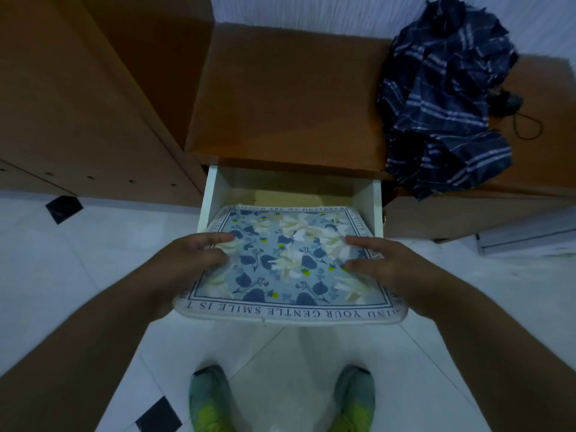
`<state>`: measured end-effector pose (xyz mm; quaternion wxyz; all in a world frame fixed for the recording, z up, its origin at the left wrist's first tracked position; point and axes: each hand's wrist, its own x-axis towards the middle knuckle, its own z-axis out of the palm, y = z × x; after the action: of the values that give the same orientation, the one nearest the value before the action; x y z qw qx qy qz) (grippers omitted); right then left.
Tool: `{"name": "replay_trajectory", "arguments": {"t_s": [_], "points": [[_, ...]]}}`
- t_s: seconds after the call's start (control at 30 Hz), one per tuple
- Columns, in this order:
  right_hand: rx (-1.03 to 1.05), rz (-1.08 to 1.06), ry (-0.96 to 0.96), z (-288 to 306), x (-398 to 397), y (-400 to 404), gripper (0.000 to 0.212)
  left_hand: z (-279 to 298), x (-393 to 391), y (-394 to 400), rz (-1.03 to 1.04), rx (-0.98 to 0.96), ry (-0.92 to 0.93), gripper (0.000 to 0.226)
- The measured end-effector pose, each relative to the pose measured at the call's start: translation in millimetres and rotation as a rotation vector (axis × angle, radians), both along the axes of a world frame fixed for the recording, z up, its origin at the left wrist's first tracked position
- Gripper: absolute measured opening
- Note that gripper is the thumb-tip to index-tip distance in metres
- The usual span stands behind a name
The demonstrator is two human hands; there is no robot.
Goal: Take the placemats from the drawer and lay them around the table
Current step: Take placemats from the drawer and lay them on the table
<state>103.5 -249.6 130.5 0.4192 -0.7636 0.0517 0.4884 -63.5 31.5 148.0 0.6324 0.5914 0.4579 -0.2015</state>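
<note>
A blue floral placemat [290,263] with a printed text border is held flat at the mouth of the open white drawer [212,194], its far end still over the drawer. My left hand [190,260] grips its left edge, fingers on top. My right hand [386,263] grips its right edge the same way. The mat's near edge sticks out over the floor toward me. Whether more mats lie under it is hidden.
The drawer belongs to a low brown wooden cabinet [286,98]. A crumpled dark blue striped umbrella [445,101] lies on its top at the right. A tall brown cupboard [78,88] stands at the left. My feet in green shoes [212,400] are on white floor tiles.
</note>
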Motion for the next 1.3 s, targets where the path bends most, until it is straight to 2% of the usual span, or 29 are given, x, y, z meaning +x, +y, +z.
{"name": "replay_trajectory", "arguments": {"t_s": [0.1,0.23,0.33,0.47,0.67,0.9,1.07,1.2,1.3], "points": [[0.014,-0.042,-0.104,4,-8,2,0.060,-3,-6,-6,-0.006,0.146,-0.093,0.034],[-0.035,0.044,-0.209,30,-14,2,0.066,19,-16,-17,-0.122,0.302,-0.171,0.045],[-0.049,0.110,-0.257,69,-20,-1,0.066,48,-24,-28,-0.255,0.517,-0.274,0.050],[-0.075,0.161,-0.462,137,-29,-6,0.062,108,-26,-35,-0.205,0.608,-0.323,0.045],[-0.115,0.190,-0.679,279,-22,-11,0.060,237,-15,-47,-0.187,0.694,-0.426,0.049],[-0.055,0.159,-1.018,481,-30,-20,0.056,430,-14,-48,-0.106,0.794,-0.653,0.050],[0.001,0.142,-1.186,625,-47,-21,0.054,568,-30,-43,-0.040,0.848,-0.833,0.049],[0.050,0.138,-1.280,704,-58,-13,0.053,642,-39,-35,-0.007,0.857,-0.920,0.047],[0.123,0.094,-1.304,740,-69,-11,0.052,685,-52,-28,-0.009,0.842,-0.952,0.045]]}}
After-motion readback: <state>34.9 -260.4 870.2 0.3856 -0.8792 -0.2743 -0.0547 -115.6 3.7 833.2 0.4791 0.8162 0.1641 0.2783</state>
